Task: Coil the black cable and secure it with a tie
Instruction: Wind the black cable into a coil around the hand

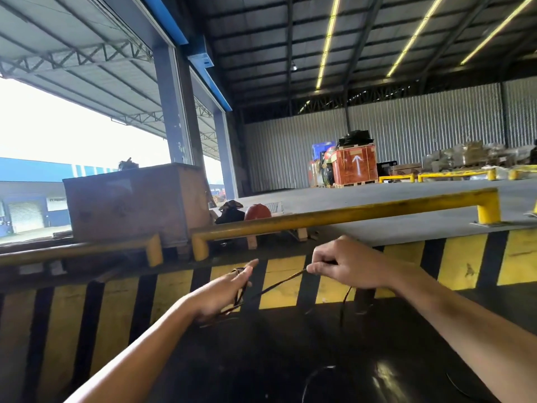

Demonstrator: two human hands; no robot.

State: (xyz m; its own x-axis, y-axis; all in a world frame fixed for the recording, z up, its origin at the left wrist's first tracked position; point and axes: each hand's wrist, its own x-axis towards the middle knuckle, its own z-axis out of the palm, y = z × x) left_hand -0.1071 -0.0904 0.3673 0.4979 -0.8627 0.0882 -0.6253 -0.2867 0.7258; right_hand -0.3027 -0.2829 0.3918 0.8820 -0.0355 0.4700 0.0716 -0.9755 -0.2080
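Observation:
A thin black cable [276,285] runs taut between my two hands in the lower middle of the head view. My left hand [225,292] is held flat with fingers stretched out, and several loops of the cable are wound around its palm. My right hand [345,264] pinches the cable between thumb and fingers, to the right of the left hand and slightly higher. From the right hand the cable hangs down and trails onto the dark glossy surface [290,359] below, where a loose curve of it lies. No tie is visible.
A yellow-and-black striped wall [462,263] stands just behind my hands, topped by yellow guard rails [348,213]. A wooden crate [130,202] sits at the left, a red helmet [257,212] beyond the rail. Pallets and orange crates [354,164] stand far back.

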